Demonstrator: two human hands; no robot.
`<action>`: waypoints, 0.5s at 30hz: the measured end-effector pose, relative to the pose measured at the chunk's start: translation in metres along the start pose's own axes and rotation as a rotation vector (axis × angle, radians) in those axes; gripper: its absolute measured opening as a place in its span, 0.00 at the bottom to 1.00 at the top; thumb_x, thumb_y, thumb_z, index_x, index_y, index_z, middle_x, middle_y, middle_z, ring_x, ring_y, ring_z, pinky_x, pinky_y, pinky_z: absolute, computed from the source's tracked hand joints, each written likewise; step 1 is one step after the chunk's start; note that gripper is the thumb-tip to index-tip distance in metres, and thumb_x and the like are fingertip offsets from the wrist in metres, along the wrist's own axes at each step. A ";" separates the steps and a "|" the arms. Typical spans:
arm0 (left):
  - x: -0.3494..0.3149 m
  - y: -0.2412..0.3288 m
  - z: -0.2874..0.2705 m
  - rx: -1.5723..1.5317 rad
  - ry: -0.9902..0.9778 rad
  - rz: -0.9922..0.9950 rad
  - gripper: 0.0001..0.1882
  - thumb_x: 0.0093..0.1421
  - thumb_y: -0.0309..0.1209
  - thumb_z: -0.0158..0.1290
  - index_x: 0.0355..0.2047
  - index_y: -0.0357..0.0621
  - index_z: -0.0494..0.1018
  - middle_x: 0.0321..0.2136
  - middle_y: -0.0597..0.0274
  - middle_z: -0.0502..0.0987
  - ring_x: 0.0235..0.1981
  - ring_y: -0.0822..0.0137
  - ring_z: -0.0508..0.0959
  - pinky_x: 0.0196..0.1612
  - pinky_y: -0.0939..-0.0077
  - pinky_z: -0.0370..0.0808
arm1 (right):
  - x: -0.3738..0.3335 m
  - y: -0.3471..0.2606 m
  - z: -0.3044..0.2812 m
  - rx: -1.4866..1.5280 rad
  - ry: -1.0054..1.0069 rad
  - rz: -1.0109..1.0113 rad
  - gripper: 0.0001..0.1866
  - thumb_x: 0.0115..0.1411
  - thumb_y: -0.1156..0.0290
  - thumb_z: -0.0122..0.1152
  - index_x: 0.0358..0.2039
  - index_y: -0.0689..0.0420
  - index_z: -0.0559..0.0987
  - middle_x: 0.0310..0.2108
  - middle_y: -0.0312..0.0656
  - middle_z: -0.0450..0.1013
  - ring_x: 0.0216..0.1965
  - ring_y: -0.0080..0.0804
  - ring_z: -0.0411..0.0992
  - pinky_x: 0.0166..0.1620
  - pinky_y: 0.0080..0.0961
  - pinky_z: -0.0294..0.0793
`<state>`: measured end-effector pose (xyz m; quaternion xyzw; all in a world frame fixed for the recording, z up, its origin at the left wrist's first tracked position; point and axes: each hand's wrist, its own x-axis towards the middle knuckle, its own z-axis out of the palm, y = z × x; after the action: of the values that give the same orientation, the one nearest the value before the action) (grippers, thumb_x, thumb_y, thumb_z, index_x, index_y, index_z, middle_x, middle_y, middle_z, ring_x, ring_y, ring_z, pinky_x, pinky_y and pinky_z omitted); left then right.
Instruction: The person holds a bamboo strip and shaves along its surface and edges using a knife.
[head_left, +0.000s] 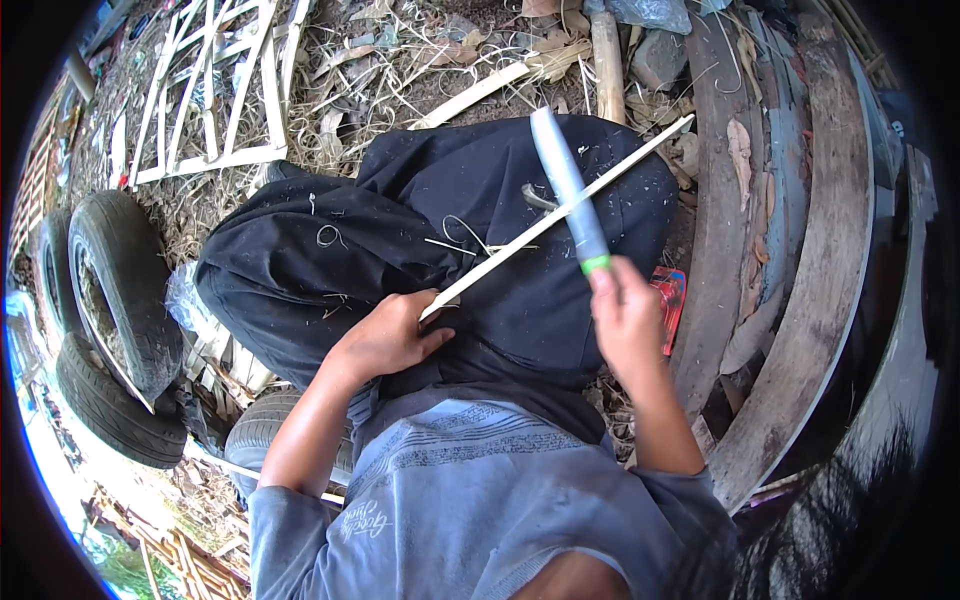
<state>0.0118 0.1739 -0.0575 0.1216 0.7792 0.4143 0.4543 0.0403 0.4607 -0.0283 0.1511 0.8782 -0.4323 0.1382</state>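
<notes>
In my left hand (392, 338) is the lower end of a thin pale bamboo strip (520, 240), which slants up to the right across my dark trousers. My right hand (628, 312) grips a knife (565, 175) by its handle, with a green band showing just above my fingers. Its broad blade points away from me and crosses the strip. Curled shavings (328, 236) and small slivers lie on the trousers (400, 230) over my bent legs. My fingers hide most of the knife's handle.
Weathered planks (835, 200) run along my right, beside a red flat object (670, 300). Old tyres (125, 290) lie to the left. A lattice of pale strips (215, 155) rests at the far left. Shavings and dry leaves litter the ground, with a wooden pole (607, 70) ahead.
</notes>
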 end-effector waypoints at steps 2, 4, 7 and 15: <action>-0.001 0.002 0.000 0.003 -0.004 0.015 0.21 0.55 0.26 0.60 0.50 0.41 0.73 0.39 0.50 0.79 0.37 0.60 0.79 0.43 0.69 0.75 | 0.012 0.008 -0.009 0.064 0.146 0.023 0.11 0.67 0.66 0.51 0.36 0.62 0.74 0.14 0.50 0.66 0.14 0.38 0.70 0.19 0.33 0.63; 0.006 0.003 -0.001 -0.057 0.042 0.085 0.16 0.54 0.28 0.60 0.41 0.34 0.73 0.28 0.42 0.77 0.31 0.46 0.78 0.36 0.62 0.74 | -0.012 -0.005 0.015 -0.003 -0.048 0.019 0.10 0.66 0.68 0.52 0.35 0.62 0.73 0.16 0.52 0.67 0.19 0.46 0.75 0.20 0.35 0.65; 0.002 -0.004 0.003 -0.070 0.082 0.139 0.16 0.54 0.28 0.60 0.42 0.34 0.73 0.28 0.43 0.77 0.31 0.47 0.79 0.35 0.62 0.74 | -0.014 -0.007 0.022 0.075 -0.075 -0.178 0.10 0.66 0.66 0.53 0.33 0.60 0.74 0.14 0.51 0.67 0.20 0.50 0.75 0.20 0.37 0.65; 0.006 0.003 -0.008 -0.039 -0.046 0.004 0.22 0.55 0.28 0.61 0.51 0.42 0.74 0.29 0.54 0.75 0.28 0.67 0.71 0.37 0.71 0.73 | -0.024 -0.012 0.040 0.036 -0.101 -0.231 0.09 0.65 0.67 0.54 0.33 0.60 0.71 0.16 0.55 0.70 0.21 0.57 0.73 0.21 0.46 0.67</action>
<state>0.0016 0.1744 -0.0570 0.1239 0.7600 0.4273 0.4737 0.0619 0.4183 -0.0339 0.0294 0.8737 -0.4681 0.1288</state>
